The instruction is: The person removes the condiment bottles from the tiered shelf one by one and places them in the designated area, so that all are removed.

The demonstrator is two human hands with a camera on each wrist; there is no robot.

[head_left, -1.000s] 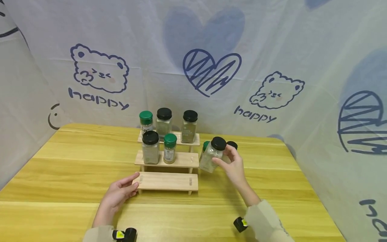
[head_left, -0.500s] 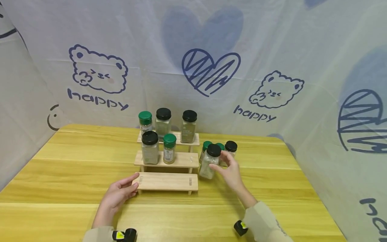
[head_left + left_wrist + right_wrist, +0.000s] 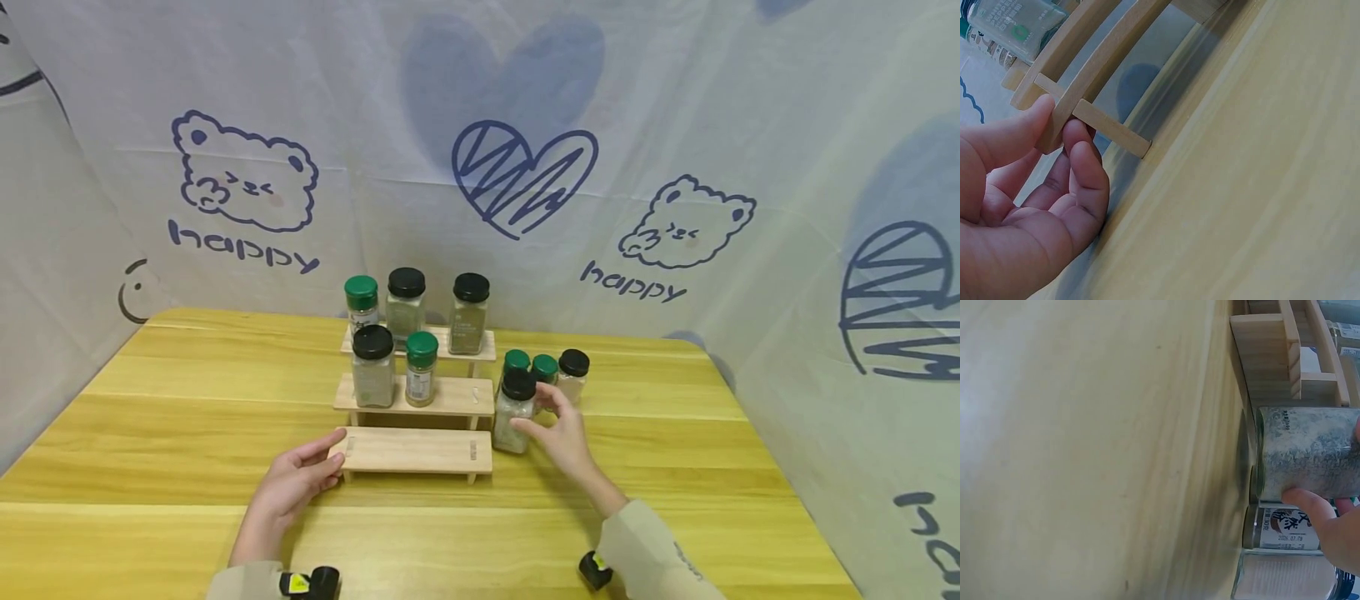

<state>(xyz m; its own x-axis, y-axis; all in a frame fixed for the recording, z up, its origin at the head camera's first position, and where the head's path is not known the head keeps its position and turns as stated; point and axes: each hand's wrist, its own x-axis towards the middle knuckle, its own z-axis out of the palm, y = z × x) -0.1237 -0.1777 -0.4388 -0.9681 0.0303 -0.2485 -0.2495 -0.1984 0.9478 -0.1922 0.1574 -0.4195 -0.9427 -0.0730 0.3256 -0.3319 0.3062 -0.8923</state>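
My right hand [image 3: 561, 433] grips a square glass spice jar [image 3: 512, 429] with a black lid, thumb on the near side. The jar stands nearly upright beside the right end of a three-step wooden spice rack [image 3: 412, 450]; in the right wrist view its base is close to the tabletop, and pale flaky contents show through the glass [image 3: 1310, 450]. At the rack's left end, my left hand [image 3: 296, 479] pinches the lowest board, thumb above and fingers curled underneath, as the left wrist view shows [image 3: 1047, 187].
On the rack's top step stand a green-lidded jar [image 3: 363, 304] and two black-lidded jars [image 3: 468, 321]. The middle step bears a black-lidded jar [image 3: 373, 371] and a small green-lidded one [image 3: 421, 375]. Behind my right hand are two green-lidded jars [image 3: 544, 367] and a black-lidded jar [image 3: 573, 375].
My right hand has brought the jar down and slightly nearer, from tilted to almost upright. The green-lidded jars behind it show more now. My left hand stays on the rack.
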